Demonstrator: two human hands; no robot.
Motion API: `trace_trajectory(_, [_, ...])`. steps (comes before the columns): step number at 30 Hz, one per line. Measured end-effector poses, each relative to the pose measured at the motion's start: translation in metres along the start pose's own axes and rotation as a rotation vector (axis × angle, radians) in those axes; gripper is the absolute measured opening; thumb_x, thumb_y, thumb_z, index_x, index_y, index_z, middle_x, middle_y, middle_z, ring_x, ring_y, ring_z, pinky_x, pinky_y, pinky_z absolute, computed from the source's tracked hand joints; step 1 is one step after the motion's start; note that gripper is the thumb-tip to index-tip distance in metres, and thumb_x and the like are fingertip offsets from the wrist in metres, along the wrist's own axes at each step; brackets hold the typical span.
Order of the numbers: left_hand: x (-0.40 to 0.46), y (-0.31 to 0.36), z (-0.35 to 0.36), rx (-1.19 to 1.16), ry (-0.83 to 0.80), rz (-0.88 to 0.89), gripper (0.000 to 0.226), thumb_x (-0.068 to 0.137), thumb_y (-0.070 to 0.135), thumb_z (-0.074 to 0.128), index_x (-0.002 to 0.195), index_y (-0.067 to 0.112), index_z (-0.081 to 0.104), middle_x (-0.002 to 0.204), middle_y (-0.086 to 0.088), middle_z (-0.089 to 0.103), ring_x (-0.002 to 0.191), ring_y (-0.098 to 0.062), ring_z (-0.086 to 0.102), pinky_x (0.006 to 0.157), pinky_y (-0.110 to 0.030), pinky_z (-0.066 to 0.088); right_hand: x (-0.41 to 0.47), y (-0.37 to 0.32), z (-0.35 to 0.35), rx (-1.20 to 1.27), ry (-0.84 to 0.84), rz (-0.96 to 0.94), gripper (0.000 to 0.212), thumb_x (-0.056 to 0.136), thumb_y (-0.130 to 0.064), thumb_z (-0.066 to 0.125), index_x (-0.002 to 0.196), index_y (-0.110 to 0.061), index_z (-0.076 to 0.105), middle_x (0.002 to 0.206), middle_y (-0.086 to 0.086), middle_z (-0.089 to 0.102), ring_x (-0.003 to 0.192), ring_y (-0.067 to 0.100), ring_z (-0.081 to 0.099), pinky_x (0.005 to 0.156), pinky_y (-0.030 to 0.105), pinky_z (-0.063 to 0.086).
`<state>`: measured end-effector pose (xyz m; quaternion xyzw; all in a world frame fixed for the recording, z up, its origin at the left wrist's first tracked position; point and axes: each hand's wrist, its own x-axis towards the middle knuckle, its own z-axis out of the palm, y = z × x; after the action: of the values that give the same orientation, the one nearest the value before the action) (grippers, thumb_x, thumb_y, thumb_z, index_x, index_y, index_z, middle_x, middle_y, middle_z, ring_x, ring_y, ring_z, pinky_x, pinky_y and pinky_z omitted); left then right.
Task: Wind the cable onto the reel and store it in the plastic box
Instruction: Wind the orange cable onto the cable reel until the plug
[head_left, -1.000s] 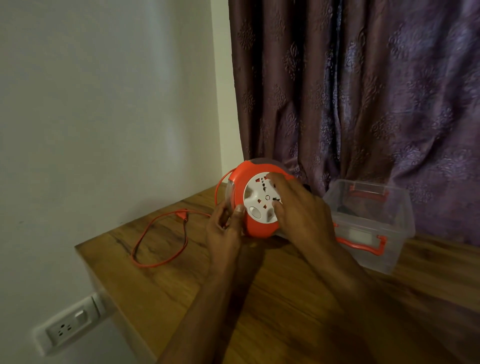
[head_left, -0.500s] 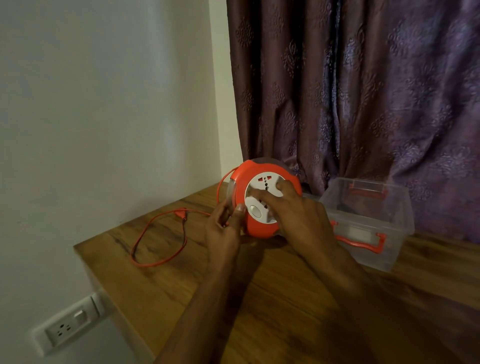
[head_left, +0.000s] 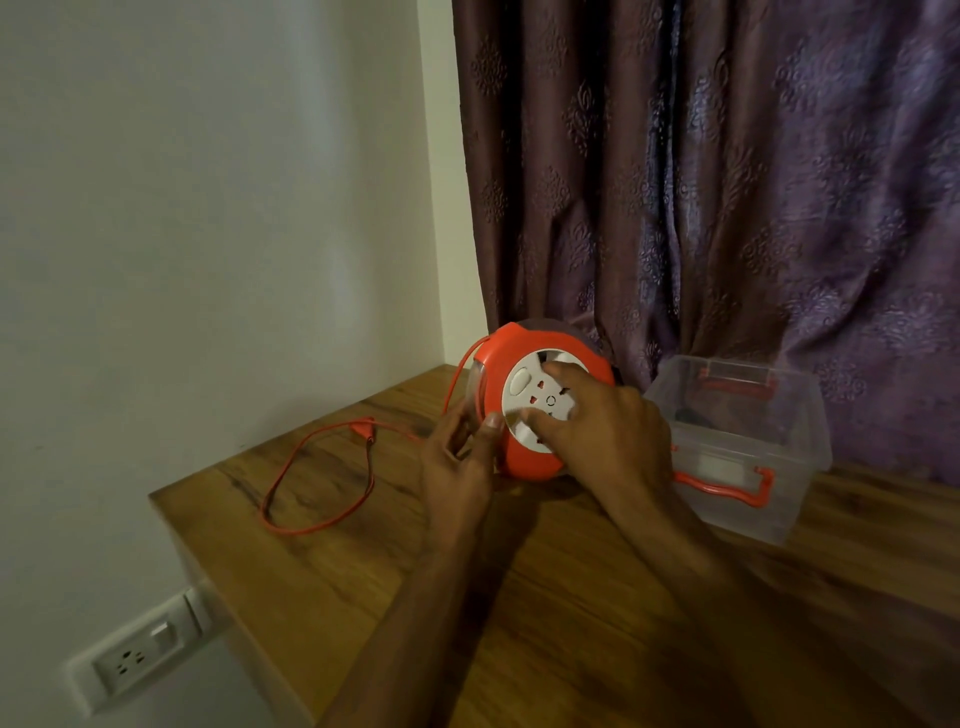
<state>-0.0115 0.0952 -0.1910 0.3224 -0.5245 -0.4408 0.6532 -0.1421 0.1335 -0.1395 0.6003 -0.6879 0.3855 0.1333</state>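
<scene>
An orange cable reel (head_left: 524, 467) with a white socket face stands on edge on the wooden table (head_left: 597, 597). My left hand (head_left: 457, 467) grips the reel's left rim, thumb on the orange front. My right hand (head_left: 602, 436) grips the white centre disc, with fingers and thumb curled on it. The orange cable (head_left: 317, 478) runs from the reel's left side and lies in a loose loop on the table. A clear plastic box (head_left: 748, 447) with orange handles stands open just right of the reel.
A purple curtain (head_left: 727, 182) hangs behind the reel and box. A white wall (head_left: 208, 208) bounds the table's left edge. A wall socket (head_left: 135, 657) sits below the table's near-left corner.
The white centre disc has turned under my right hand; its oval switch now sits upper left. The cable loop on the table looks slightly smaller. My left hand stays on the rim.
</scene>
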Motion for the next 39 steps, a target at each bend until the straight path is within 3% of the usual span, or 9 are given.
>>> trace_trajectory(5, [-0.002, -0.002, 0.002, -0.007, -0.034, -0.006, 0.048, 0.082, 0.047, 0.068, 0.126, 0.028, 0.065, 0.113, 0.007, 0.074, 0.099, -0.016, 0.073, 0.074, -0.045, 0.064, -0.002, -0.006, 0.0, 0.217, 0.054, 0.209, 0.058, 0.075, -0.066, 0.059, 0.12, -0.031, 0.051, 0.116, 0.005, 0.065, 0.103, 0.031, 0.06, 0.072, 0.032, 0.042])
trace_trajectory(11, [-0.001, -0.002, 0.0, -0.018, -0.03, -0.002, 0.051, 0.082, 0.046, 0.068, 0.128, 0.026, 0.064, 0.114, 0.006, 0.074, 0.102, -0.017, 0.072, 0.076, -0.046, 0.063, 0.003, -0.008, 0.001, 0.503, -0.066, 0.395, 0.041, 0.078, -0.06, 0.057, 0.107, -0.032, 0.049, 0.089, 0.002, 0.072, 0.089, 0.018, 0.066, 0.058, 0.022, 0.039])
trace_trajectory(13, [0.0, -0.001, -0.001, -0.025, -0.012, -0.007, 0.054, 0.081, 0.046, 0.067, 0.13, 0.023, 0.062, 0.118, 0.002, 0.072, 0.104, -0.02, 0.072, 0.078, -0.049, 0.063, 0.003, -0.008, 0.001, 0.566, -0.095, 0.378, 0.037, 0.082, -0.053, 0.058, 0.11, -0.031, 0.05, 0.081, 0.0, 0.073, 0.082, 0.015, 0.069, 0.063, 0.028, 0.05])
trace_trajectory(15, [0.001, -0.001, -0.003, -0.027, 0.006, 0.002, 0.056, 0.081, 0.045, 0.066, 0.132, 0.022, 0.061, 0.121, 0.0, 0.07, 0.106, -0.021, 0.07, 0.079, -0.05, 0.062, 0.003, -0.01, 0.0, 0.615, -0.142, 0.372, 0.039, 0.084, -0.047, 0.059, 0.118, -0.03, 0.048, 0.093, 0.001, 0.072, 0.086, 0.017, 0.069, 0.071, 0.039, 0.057])
trace_trajectory(19, [0.004, -0.001, -0.004, -0.041, 0.044, 0.013, 0.036, 0.088, 0.037, 0.066, 0.124, 0.03, 0.064, 0.121, 0.0, 0.071, 0.106, -0.021, 0.071, 0.077, -0.048, 0.063, -0.003, -0.019, -0.002, 0.345, -0.123, 0.206, 0.044, 0.088, -0.033, 0.059, 0.128, -0.027, 0.042, 0.117, 0.006, 0.065, 0.101, 0.026, 0.062, 0.069, 0.029, 0.048])
trace_trajectory(22, [0.006, -0.002, -0.005, -0.067, 0.07, -0.01, 0.021, 0.088, 0.037, 0.068, 0.105, 0.048, 0.067, 0.115, 0.006, 0.073, 0.1, -0.017, 0.073, 0.07, -0.043, 0.064, -0.01, -0.026, -0.006, 0.114, -0.055, -0.034, 0.048, 0.091, -0.024, 0.055, 0.134, -0.027, 0.035, 0.129, 0.005, 0.056, 0.107, 0.028, 0.059, 0.078, 0.037, 0.053])
trace_trajectory(27, [0.005, 0.0, -0.003, -0.08, 0.064, -0.046, 0.02, 0.085, 0.043, 0.068, 0.089, 0.062, 0.068, 0.098, 0.025, 0.075, 0.09, -0.008, 0.074, 0.058, -0.029, 0.061, -0.009, -0.029, -0.009, -0.062, -0.249, -0.141, 0.053, 0.095, -0.03, 0.044, 0.144, -0.036, 0.024, 0.154, 0.007, 0.018, 0.126, 0.036, 0.042, 0.095, 0.043, 0.048])
trace_trajectory(32, [0.007, -0.002, -0.005, -0.08, 0.071, -0.046, 0.017, 0.087, 0.04, 0.068, 0.098, 0.052, 0.068, 0.103, 0.016, 0.075, 0.092, -0.012, 0.075, 0.059, -0.029, 0.06, -0.005, -0.023, -0.005, -0.069, -0.391, -0.086, 0.059, 0.096, -0.048, 0.032, 0.149, -0.037, 0.01, 0.159, 0.004, 0.005, 0.138, 0.036, 0.027, 0.107, 0.045, 0.034])
trace_trajectory(39, [0.005, -0.001, -0.004, -0.053, 0.052, -0.011, 0.042, 0.088, 0.037, 0.067, 0.128, 0.022, 0.063, 0.121, -0.002, 0.071, 0.103, -0.024, 0.072, 0.072, -0.045, 0.064, -0.007, -0.014, -0.005, -0.147, -0.254, -0.177, 0.058, 0.093, -0.041, 0.044, 0.145, -0.043, 0.019, 0.155, 0.01, 0.018, 0.129, 0.038, 0.04, 0.096, 0.047, 0.045])
